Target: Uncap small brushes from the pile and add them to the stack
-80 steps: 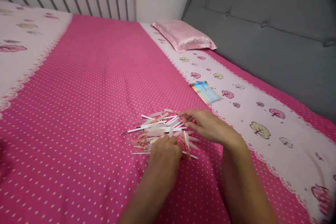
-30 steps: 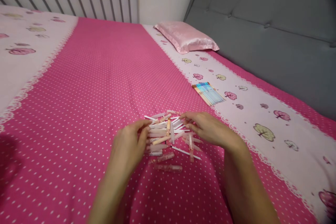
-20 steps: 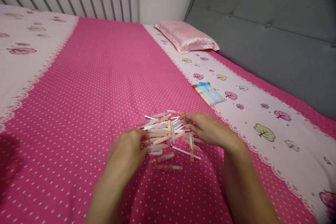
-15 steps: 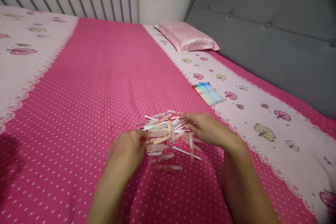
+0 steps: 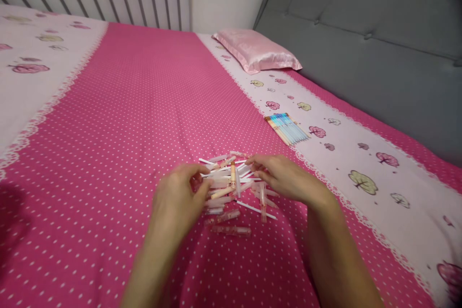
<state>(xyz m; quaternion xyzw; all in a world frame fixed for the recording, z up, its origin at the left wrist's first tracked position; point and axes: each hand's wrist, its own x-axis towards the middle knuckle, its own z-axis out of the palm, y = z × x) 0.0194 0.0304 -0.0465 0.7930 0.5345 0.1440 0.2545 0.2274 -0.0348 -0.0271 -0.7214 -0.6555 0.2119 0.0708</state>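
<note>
A loose pile of pen parts lies on the bed in front of me: white refill-like sticks [image 5: 256,210], a cream pen barrel with a brown end [image 5: 233,176], and several clear pinkish tubes [image 5: 231,231]. My left hand [image 5: 182,190] is at the pile's left edge, thumb and forefinger apart around the ends of some parts, gripping none that I can see. On the opposite side, my right hand [image 5: 279,175] reaches over the pile's upper right edge. Its fingers are stretched and slightly apart, with the tips close to the white sticks; whether they touch is unclear.
A flat row of blue and cream pens [image 5: 288,129] lies beyond my right hand. Farther back sits a pink satin pillow [image 5: 256,50] against the grey padded headboard [image 5: 361,14]. The dotted pink bedspread [image 5: 144,106] spreads under everything.
My left hand has shifted slightly up, and its thumb and forefinger have spread from a closed shape over the pile's left side. My right hand stays in nearly the same place.
</note>
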